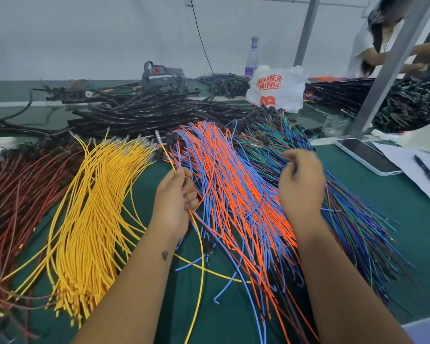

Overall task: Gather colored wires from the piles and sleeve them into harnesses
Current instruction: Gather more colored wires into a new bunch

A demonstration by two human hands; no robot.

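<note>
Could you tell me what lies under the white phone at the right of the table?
The phone rests on the green table, its near end overlapping a white sheet of paper. Anything directly beneath it is hidden.

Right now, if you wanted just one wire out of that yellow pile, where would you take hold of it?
Probably near the far end of the yellow wire pile, where the metal-tipped ends fan apart. Come from above with a pinch and draw it along its length; lower down the wires lie packed and overlapping, so one is harder to single out.

Your wires have smooth plastic insulation; the table covering is matt green; black sleeving looks glossy.
</note>
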